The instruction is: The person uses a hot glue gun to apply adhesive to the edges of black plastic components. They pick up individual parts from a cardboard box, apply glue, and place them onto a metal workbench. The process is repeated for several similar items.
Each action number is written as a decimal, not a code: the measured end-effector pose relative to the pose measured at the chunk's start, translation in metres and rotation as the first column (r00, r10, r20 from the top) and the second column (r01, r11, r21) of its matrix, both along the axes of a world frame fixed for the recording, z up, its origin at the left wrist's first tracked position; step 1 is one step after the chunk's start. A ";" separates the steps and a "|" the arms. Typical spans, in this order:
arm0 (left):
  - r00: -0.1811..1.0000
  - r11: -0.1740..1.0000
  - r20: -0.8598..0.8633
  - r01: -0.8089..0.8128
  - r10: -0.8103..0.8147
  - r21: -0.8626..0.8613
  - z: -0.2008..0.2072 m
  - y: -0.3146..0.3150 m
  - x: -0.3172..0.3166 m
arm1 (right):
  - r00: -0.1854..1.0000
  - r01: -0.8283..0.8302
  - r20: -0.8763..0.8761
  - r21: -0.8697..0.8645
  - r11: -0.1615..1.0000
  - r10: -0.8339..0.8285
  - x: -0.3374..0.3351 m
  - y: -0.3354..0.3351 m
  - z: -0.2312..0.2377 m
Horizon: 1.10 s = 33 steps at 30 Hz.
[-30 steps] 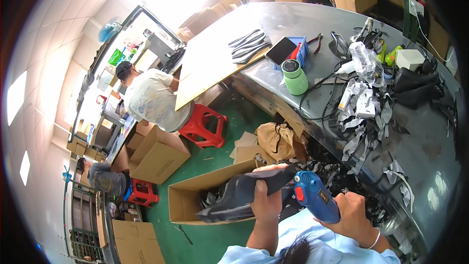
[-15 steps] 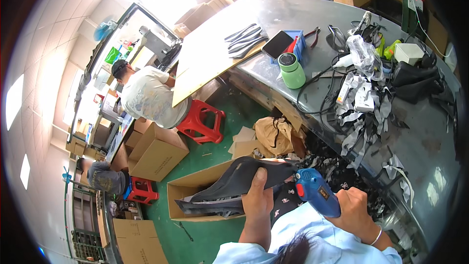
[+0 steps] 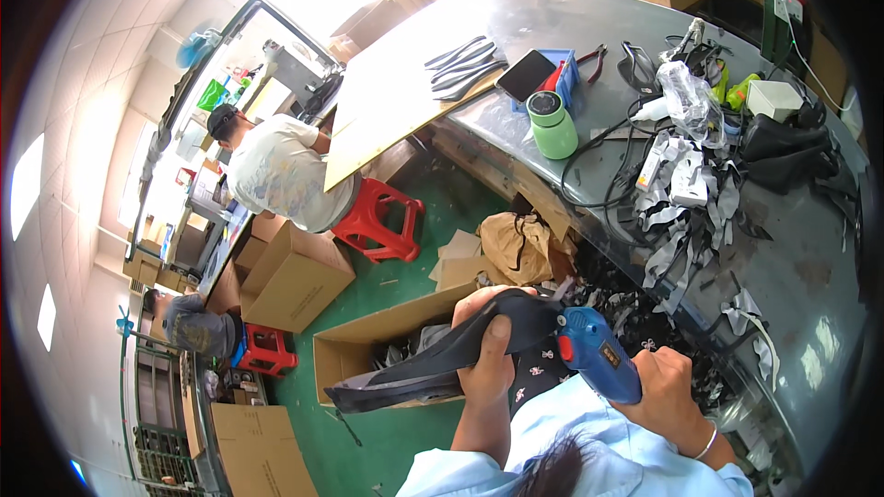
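Note:
In my left hand (image 3: 486, 359) is a long, curved dark grey piece (image 3: 414, 370), soft-looking like fabric or foam, with the thumb on its near side and fingers behind. Its left part hangs over an open cardboard box (image 3: 345, 350). My right hand (image 3: 668, 391) is wrapped round the handle of a blue cordless power tool (image 3: 597, 354) with a red button. The tool's head is close against the right end of the dark piece; its tip is hidden, so I cannot tell if it touches.
Right of me a metal table (image 3: 783, 258) bears fabric scraps (image 3: 686, 184), a green bottle (image 3: 552, 129), a phone (image 3: 526, 76) and a blue bin (image 3: 571, 83). Grey curved pieces (image 3: 465, 69) lie on a board. Black scraps cover the floor below. Two people sit on red stools (image 3: 382, 221) at left.
The dark piece has turned in my left hand and looks narrower, its left end shifted slightly. My left fingers now show above its far edge. The tool is nearly unmoved.

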<state>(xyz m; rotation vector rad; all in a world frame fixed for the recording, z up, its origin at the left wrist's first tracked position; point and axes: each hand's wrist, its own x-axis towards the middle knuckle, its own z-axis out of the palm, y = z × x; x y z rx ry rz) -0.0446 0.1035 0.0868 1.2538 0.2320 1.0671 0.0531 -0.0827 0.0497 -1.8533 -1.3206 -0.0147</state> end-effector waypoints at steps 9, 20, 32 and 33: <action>0.999 0.998 -0.040 -0.024 0.022 -0.051 -0.005 -0.006 0.005 | 0.997 -0.047 -0.059 0.026 0.999 0.048 -0.003 0.010 0.010; 0.935 0.978 -0.304 0.143 -0.184 -0.152 0.008 0.010 -0.010 | 1.000 -0.022 0.003 0.019 1.000 0.022 -0.002 0.011 0.008; 0.556 0.736 -0.802 0.634 -0.220 0.238 0.028 0.056 -0.003 | 0.993 -0.111 -0.040 -0.035 0.993 0.109 -0.002 0.008 0.011; 0.608 0.723 -0.762 0.627 -0.223 0.289 0.018 0.056 -0.002 | 0.990 -0.125 -0.067 -0.022 0.992 0.123 -0.002 0.008 0.011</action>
